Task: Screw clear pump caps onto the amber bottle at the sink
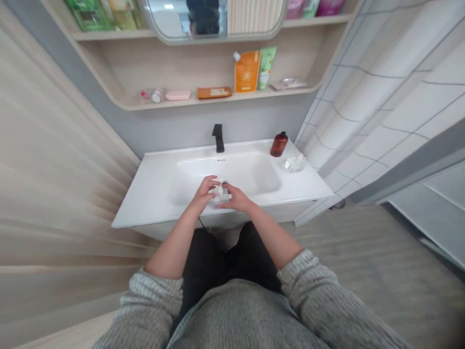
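Over the front edge of the sink [250,186], both hands are around a small clear bottle [222,198] with a whitish top. My right hand [236,198] grips its right side, fingers behind and thumb in front. From the left, my left hand [205,195] curls its fingers and thumb about the upper left part of the bottle. The exact finger contact on the top is too small to make out. A dark round drain part shows just behind the fingers.
A black faucet [218,139] stands behind the sink. On the counter's right are a brown bottle [279,144] and a crumpled clear plastic item [295,164]. The shelf above holds an orange pouch [247,72], a green tube [267,68] and a pink soap box [178,95]. A curtain hangs left.
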Demonstrator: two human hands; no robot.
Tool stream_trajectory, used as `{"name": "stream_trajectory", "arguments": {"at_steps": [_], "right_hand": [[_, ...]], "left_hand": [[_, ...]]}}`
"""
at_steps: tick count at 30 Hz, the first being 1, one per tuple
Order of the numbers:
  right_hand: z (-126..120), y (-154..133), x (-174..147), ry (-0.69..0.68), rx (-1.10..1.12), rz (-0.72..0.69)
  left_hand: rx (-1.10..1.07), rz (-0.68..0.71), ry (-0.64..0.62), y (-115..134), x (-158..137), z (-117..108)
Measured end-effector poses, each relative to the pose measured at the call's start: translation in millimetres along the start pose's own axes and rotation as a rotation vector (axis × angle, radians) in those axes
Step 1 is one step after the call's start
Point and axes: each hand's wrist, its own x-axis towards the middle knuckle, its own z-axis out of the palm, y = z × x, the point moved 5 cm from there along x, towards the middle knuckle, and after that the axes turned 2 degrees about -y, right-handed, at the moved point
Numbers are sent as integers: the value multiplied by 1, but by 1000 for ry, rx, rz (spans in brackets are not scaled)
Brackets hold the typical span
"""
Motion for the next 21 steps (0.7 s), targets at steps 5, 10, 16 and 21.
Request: {"name": "stream_trajectory", "arguments": {"at_steps": [5, 10, 16, 21], "right_hand": [[-2, -5, 0, -5, 9, -24], [-1, -1, -1, 22, 11, -8], [0, 1, -1, 15, 1, -17], [-1, 3, -1, 28, -29, 6]], "left_hand": [[137, -12, 83, 16, 7, 2], [348, 82, 202, 54, 10, -4], [642, 139, 159, 100, 5, -1], [587, 102, 193, 102, 5, -1]]}}
